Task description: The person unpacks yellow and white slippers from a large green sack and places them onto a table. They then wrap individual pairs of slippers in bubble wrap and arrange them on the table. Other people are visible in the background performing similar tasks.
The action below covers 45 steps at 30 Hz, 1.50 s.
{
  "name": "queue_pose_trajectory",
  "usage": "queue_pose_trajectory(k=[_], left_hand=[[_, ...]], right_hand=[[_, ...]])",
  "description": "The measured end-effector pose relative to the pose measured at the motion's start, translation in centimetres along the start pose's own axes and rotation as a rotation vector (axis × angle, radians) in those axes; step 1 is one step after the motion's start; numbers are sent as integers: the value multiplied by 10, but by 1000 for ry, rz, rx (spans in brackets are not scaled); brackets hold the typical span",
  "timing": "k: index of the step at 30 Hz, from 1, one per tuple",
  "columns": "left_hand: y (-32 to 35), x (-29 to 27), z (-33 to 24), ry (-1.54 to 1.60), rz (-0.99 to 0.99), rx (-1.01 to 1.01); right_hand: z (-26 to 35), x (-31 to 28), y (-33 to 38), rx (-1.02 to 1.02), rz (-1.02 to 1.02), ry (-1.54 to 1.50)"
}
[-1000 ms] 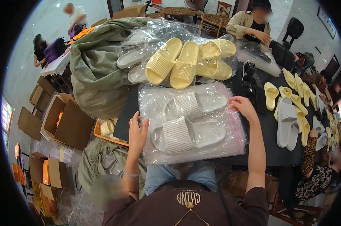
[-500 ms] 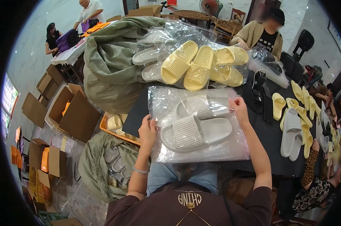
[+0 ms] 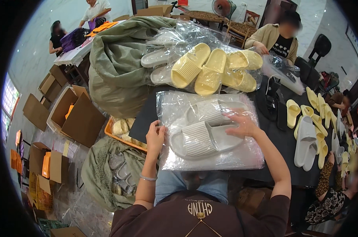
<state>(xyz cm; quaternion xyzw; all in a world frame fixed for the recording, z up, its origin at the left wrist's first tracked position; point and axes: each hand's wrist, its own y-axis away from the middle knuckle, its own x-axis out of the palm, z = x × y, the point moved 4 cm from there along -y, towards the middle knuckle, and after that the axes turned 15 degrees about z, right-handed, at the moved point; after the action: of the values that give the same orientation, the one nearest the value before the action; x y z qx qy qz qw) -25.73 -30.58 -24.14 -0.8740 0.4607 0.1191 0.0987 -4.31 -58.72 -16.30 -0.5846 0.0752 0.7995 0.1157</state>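
Observation:
A pair of light grey slide slippers [image 3: 192, 138] lies inside a clear plastic bag [image 3: 171, 103], on top of a stack of flat clear bags [image 3: 242, 162]. At the bag's left edge, my left hand [image 3: 156, 133] is closed, pinching the plastic. My right hand [image 3: 243, 124] is open, its fingers spread flat over the bag across the toe ends of both slippers. Just beyond lie bagged yellow slippers [image 3: 209, 73] and bagged grey slippers [image 3: 155, 59], heaped against a large green sack [image 3: 115, 79].
The black table [image 3: 266, 142] carries loose yellow slippers [image 3: 292, 112], a grey pair [image 3: 305, 136] and a black stand [image 3: 273, 98] on the right. An orange crate [image 3: 127, 140], a lower green sack [image 3: 100, 170] and cardboard boxes [image 3: 82, 128] stand left. Other people work around the table.
My right hand has let go of the bag's right edge and moved left onto the bag over the slippers, fingers spreading. My left hand stays at the left edge.

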Motion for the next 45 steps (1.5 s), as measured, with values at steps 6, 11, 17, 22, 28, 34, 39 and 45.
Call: queue_pose_trajectory(k=[6,11,17,22,28,34,39,45], left_hand=[[-1,-5,9,7,54,-22],[-5,-1,6,-4,81,9],[0,-3,-9,-49,52,38],[1,0,-20,-112,52,43],[0,4,-26,-174,85,54],[17,8,-42,-592,84,234],[36,27,-65,-882,393,347],[39,37,-37,-914,477,241]], right_hand=[[37,13,-58,133,322,-289],[4,72,-73,120,150,-171],[-22,34,-25,433,84,-344],[-40,-12,43,450,-270,-442],[-44,-93,125,591,-635,348],[-7,-161,159,775,-1002,88],[-27,-151,143,250,-1080,-719],[57,-114,34,314,-618,-561]])
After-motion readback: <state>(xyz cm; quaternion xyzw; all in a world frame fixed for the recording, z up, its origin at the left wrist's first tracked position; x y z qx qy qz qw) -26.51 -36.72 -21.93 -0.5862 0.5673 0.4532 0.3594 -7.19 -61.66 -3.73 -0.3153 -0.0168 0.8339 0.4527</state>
